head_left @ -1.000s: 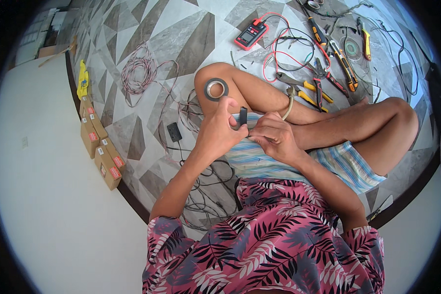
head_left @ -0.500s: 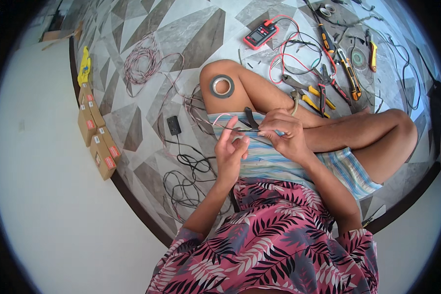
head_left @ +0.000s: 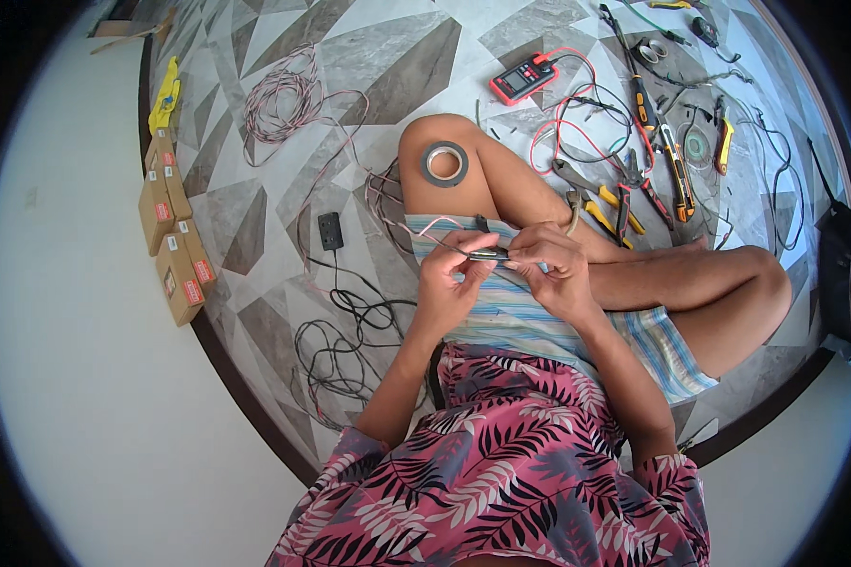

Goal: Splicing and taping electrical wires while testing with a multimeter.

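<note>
My left hand (head_left: pixel 454 283) pinches a short bundle of joined wires (head_left: pixel 488 254) above my lap, index finger over it. My right hand (head_left: pixel 553 269) grips the bundle's other end with curled fingers. A pink and dark wire (head_left: pixel 429 230) trails leftward from the bundle. Just behind my fingers a black piece (head_left: pixel 481 223) lies on my striped shorts (head_left: pixel 501 317); what it is I cannot tell. A roll of dark tape (head_left: pixel 426 165) rests on my left thigh.
At the right on the tiled floor lie a red multimeter (head_left: pixel 522 79), pliers (head_left: pixel 603 198), cutters (head_left: pixel 681 180) and cables. Coiled wire (head_left: pixel 282 99), a black adapter (head_left: pixel 329 231) and black cable are at the left. Cardboard boxes (head_left: pixel 177 281) line the wall; a black bag (head_left: pixel 837 265) is far right.
The dark strip held in my left hand a second ago now lies in my lap. My left hand moved right, then its raised index finger bent down onto the wires.
</note>
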The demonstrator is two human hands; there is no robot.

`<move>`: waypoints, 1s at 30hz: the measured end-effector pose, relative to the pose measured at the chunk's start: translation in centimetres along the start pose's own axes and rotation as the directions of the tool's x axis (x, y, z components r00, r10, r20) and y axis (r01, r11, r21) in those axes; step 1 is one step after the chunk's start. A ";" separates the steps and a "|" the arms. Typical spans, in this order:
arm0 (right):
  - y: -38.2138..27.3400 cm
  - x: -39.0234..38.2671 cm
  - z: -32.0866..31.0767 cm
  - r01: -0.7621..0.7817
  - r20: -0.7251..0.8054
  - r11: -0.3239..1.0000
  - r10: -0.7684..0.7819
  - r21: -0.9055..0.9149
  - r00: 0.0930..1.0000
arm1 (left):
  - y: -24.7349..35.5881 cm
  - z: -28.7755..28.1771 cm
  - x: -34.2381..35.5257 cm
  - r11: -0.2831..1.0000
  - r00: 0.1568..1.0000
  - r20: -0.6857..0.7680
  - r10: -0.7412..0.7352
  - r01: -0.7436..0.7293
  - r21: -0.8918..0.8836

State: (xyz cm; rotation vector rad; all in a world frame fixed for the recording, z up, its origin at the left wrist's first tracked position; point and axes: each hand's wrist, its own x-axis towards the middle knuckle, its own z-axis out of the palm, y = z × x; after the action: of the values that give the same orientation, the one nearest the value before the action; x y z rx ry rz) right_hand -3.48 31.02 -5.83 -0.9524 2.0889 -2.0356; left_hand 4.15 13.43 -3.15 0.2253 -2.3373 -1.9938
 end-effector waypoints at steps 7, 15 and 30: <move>-0.2 0.0 0.0 0.003 0.017 0.999 -0.003 -0.036 1.000 | 0.4 -0.1 0.1 0.995 0.997 0.054 -0.047 0.043 0.085; -0.4 0.5 0.7 0.051 -0.058 0.997 -0.054 -0.049 0.997 | 3.4 2.4 -0.1 0.901 0.976 -0.190 0.106 -0.013 0.434; -1.4 0.6 0.2 -0.106 -0.080 0.994 0.106 -0.002 0.991 | 1.6 0.4 1.0 0.966 0.995 -0.031 -0.091 0.095 0.241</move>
State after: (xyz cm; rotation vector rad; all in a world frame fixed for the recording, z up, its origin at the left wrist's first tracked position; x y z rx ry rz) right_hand -3.30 30.70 -4.31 -0.7556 2.1367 -2.0475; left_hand 3.02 13.89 -1.66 0.3714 -2.6012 -1.7277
